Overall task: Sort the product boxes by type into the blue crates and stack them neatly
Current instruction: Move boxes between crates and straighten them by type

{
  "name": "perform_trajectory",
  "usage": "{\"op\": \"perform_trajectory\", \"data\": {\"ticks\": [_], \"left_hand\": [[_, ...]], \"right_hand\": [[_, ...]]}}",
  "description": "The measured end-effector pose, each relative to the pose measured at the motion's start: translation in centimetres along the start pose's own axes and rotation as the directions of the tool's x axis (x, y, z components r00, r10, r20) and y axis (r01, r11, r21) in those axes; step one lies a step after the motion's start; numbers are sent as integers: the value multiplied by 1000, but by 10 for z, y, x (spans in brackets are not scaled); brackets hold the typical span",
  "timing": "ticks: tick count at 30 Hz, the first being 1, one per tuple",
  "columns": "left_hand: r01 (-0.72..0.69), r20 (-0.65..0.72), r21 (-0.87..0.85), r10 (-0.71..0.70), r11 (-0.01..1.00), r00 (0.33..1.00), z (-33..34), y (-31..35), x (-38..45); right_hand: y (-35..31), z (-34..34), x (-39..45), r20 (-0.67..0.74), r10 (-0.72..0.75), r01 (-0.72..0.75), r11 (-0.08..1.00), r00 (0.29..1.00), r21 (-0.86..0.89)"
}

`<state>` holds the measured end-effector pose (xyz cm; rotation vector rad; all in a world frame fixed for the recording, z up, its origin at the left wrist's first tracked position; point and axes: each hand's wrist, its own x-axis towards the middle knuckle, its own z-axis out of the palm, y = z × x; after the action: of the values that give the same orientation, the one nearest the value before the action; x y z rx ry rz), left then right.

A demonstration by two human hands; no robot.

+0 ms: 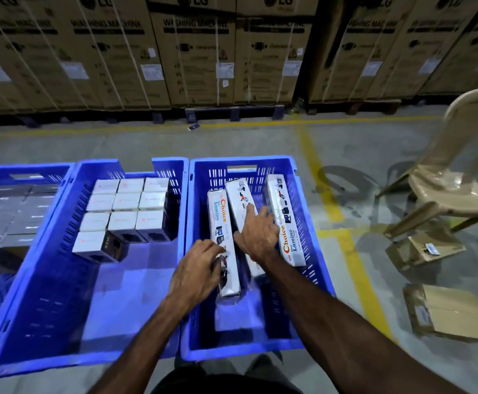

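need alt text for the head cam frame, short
Both hands reach into the right blue plastic crate: the left hand grips one long white Choice Lumino box, the right hand lies flat on the middle one. The neighbouring blue crate holds rows of small white square boxes.

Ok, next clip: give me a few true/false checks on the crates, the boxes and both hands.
1. The right crate holds three long boxes. True.
2. The left hand rests on the small boxes. False: it grips the leftmost long box.
3. The right hand lies with straight fingers on the middle long box. True.
4. The middle crate is full. False: its near part is bare.
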<state>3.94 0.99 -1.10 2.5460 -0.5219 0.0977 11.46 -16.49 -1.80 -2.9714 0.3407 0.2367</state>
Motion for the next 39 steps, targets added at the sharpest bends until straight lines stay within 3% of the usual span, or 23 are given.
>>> {"op": "perform_trajectory", "data": {"ticks": [4,7,15,25,34,39], "left_hand": [[-39,23,23,39,999,999,5,-6,0],[-51,20,24,50,998,999,5,-6,0],[-66,25,49,65,997,998,3,-3,0],[-58,34,83,55,995,998,2,0,0],[-55,27,45,53,997,998,0,1,-1],[-2,-14,-62,2,998,1000,1,-1,0]], "right_hand": [[17,-1,7,-129,44,-40,999,991,32],[28,2,14,-205,56,-65,997,977,-38],[25,16,19,-224,124,-143,987,967,-71],[32,21,24,-309,8,-33,996,951,-77],[36,20,13,-330,-14,24,999,944,27],[21,18,-7,-407,-163,225,968,899,110]]}}
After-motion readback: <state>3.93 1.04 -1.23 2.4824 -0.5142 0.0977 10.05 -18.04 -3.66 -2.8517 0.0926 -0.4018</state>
